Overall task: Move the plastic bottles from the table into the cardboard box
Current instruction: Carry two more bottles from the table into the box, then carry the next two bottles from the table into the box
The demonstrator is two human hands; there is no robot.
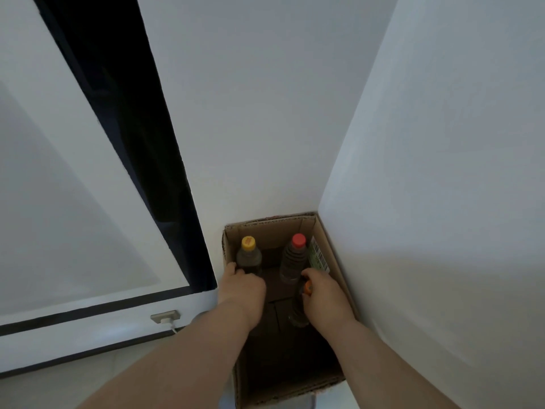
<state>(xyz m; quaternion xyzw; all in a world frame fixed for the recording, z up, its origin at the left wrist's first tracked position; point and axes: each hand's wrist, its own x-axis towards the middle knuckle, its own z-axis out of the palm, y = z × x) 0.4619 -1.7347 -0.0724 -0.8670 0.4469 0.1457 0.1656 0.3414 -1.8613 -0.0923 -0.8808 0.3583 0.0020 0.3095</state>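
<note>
Looking down through the head camera, both forearms reached into an open cardboard box (324, 237) that sat on the floor in a corner between two white walls (427, 172). The left hand (243, 286) had its fingers curled around the lower body of the yellow-capped bottle (248, 255), which stood upright at the box's far left. The right hand (323, 293) gripped the neck of the orange-capped bottle (299, 308), which stood near the right wall of the box. Just beyond it, the red-capped bottle (293, 258) stood upright at the far right, touched by neither hand, beside a barcode label (319, 255) on the inner wall. Left of the box, a wall socket (165, 317) held a white plug.
</note>
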